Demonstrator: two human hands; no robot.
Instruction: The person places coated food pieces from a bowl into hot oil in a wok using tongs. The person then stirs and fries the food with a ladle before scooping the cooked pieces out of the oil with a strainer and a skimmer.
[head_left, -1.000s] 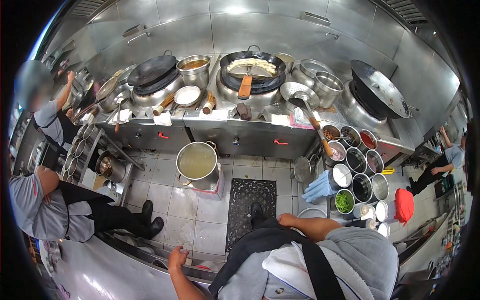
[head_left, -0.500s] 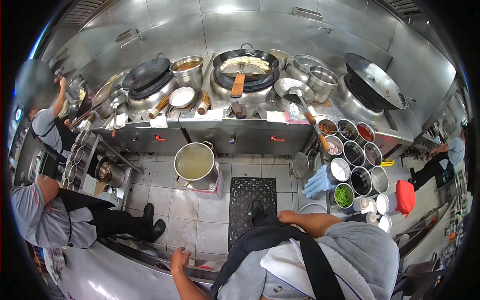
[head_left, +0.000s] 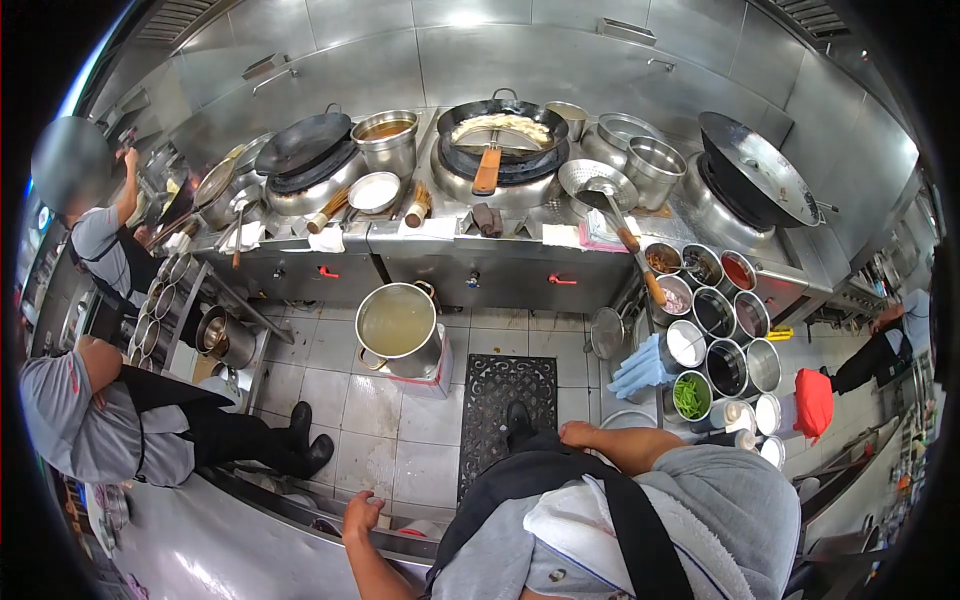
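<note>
My left hand point(head_left: 362, 514) is at the edge of the steel counter point(head_left: 250, 540) behind me, thumb and fingers loosely apart, with nothing in it. On my thigh, over the black apron, lies my right hand point(head_left: 577, 434), its fingers curled in and nothing visible in them. In front, a wok point(head_left: 545, 112) on the middle burner holds pale food under a wire skimmer with a wooden handle point(head_left: 487, 172). A large pot of cloudy liquid point(head_left: 395, 322) stands on the floor side.
Steel containers of sauces and cut greens point(head_left: 690, 397) stand at the right, beside blue cloths point(head_left: 637, 368) and a ladle handle point(head_left: 650, 275). One person point(head_left: 110, 420) sits or leans at the left; another point(head_left: 105, 240) works at a wok behind. A person's arm and legs point(head_left: 875, 355) show far right.
My hands have stayed almost in place. The view has shifted slightly. The person at far right has lowered a raised arm and moved partly out of sight.
</note>
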